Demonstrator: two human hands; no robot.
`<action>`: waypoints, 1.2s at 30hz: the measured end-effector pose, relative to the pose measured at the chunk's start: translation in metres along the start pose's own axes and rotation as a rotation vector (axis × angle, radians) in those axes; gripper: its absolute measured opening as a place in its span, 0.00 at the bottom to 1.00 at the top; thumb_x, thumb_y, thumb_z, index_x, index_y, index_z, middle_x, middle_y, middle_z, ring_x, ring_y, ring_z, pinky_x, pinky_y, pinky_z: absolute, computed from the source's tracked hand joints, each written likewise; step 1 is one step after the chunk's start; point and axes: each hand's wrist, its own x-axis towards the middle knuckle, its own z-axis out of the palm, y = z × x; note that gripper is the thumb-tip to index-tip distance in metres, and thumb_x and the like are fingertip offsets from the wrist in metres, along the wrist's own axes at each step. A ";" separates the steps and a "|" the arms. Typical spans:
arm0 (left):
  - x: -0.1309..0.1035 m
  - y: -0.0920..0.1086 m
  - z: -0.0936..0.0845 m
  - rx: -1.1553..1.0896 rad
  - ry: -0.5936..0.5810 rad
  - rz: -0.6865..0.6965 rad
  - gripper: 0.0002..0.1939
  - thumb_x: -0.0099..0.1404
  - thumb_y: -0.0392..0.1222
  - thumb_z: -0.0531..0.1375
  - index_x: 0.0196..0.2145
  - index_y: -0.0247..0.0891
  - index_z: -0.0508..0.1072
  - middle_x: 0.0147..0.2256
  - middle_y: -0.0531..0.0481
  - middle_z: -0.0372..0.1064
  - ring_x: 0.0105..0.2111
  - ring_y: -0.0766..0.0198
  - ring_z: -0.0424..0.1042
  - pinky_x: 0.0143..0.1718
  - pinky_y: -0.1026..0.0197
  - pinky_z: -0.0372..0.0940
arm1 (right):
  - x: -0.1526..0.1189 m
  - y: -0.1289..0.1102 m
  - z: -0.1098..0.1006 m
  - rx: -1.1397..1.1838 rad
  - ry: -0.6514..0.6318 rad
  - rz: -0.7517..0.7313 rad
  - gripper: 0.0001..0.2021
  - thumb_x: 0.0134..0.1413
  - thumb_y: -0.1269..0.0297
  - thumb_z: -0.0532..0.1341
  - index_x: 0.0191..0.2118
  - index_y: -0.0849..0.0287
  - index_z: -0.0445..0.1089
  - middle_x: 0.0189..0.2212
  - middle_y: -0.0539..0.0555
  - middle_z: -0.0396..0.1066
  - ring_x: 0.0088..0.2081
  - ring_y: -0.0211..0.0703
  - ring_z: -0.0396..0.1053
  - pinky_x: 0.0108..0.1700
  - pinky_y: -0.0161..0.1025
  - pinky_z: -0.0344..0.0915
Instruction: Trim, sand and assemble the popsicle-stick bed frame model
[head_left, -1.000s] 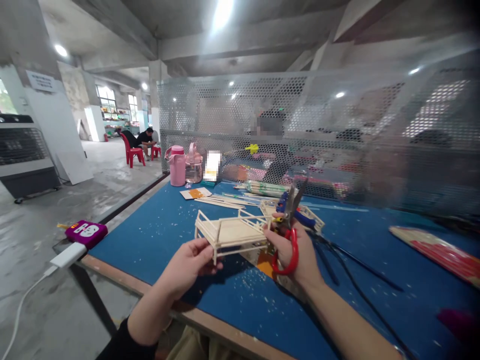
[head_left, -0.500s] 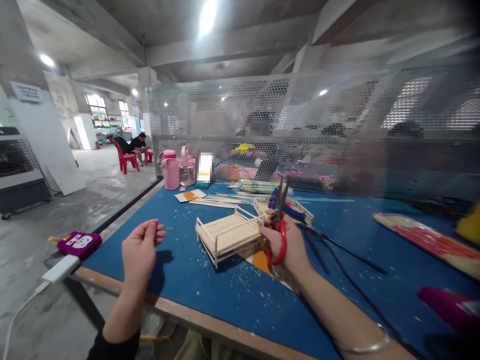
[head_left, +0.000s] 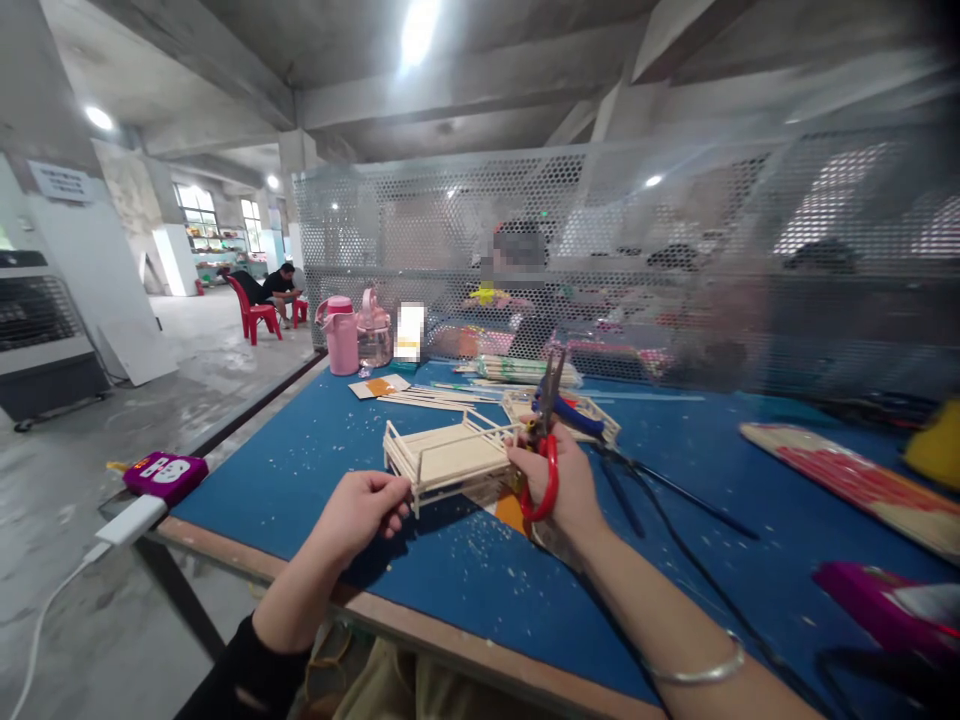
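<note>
A small bed-like frame of pale wooden sticks [head_left: 457, 455], with low rails round a flat slatted base, stands in the middle of the blue table. My left hand [head_left: 367, 515] is closed, thumb and forefinger pinching at the frame's near left corner post. Red-handled scissors [head_left: 546, 470] are wrapped in my right hand [head_left: 566, 490], blades pointing up. Fingertips of that same hand rest against the frame's right end. Behind the scissors lie blue-handled pliers [head_left: 577, 415] and a second stick frame [head_left: 517, 402], partly hidden.
Loose wooden sticks [head_left: 442, 398] and a wrapped bundle of sticks [head_left: 525, 370] lie at the back, near a pink thermos [head_left: 341, 340]. A perforated screen [head_left: 420, 240] closes the far side. A black cable [head_left: 675, 555] crosses the right, beside a red-and-tan packet [head_left: 840, 480]. Purple power strip [head_left: 165, 478] at left edge.
My left hand has moved right, from above the table to the wooden frame's near left corner. My right hand keeps the scissors at the frame's right end.
</note>
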 end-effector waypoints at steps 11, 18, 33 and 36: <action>0.027 0.012 -0.077 0.651 0.383 0.347 0.19 0.60 0.47 0.52 0.40 0.31 0.74 0.31 0.42 0.75 0.29 0.60 0.74 0.32 0.61 0.66 | 0.006 0.001 0.000 -0.014 0.002 0.001 0.21 0.26 0.66 0.66 0.35 0.55 0.64 0.22 0.43 0.64 0.26 0.36 0.64 0.31 0.36 0.62; 0.059 0.020 -0.038 1.020 -0.073 0.464 0.05 0.57 0.38 0.60 0.27 0.34 0.75 0.30 0.42 0.75 0.33 0.56 0.73 0.36 0.60 0.63 | 0.002 -0.005 -0.001 -0.062 -0.009 0.000 0.21 0.27 0.66 0.66 0.36 0.55 0.65 0.22 0.44 0.65 0.25 0.36 0.64 0.29 0.36 0.60; 0.046 0.028 -0.068 0.952 -0.048 0.417 0.09 0.58 0.36 0.57 0.22 0.36 0.72 0.28 0.42 0.73 0.34 0.57 0.72 0.41 0.58 0.63 | 0.006 -0.004 0.001 -0.122 -0.014 -0.009 0.20 0.27 0.66 0.66 0.35 0.54 0.65 0.21 0.44 0.64 0.24 0.38 0.63 0.28 0.37 0.61; 0.041 0.021 -0.073 0.794 0.138 0.336 0.16 0.65 0.40 0.47 0.31 0.33 0.72 0.31 0.41 0.73 0.32 0.60 0.72 0.36 0.59 0.65 | 0.007 -0.002 0.001 -0.132 -0.010 -0.013 0.20 0.28 0.65 0.66 0.35 0.55 0.66 0.22 0.44 0.65 0.24 0.38 0.63 0.28 0.37 0.60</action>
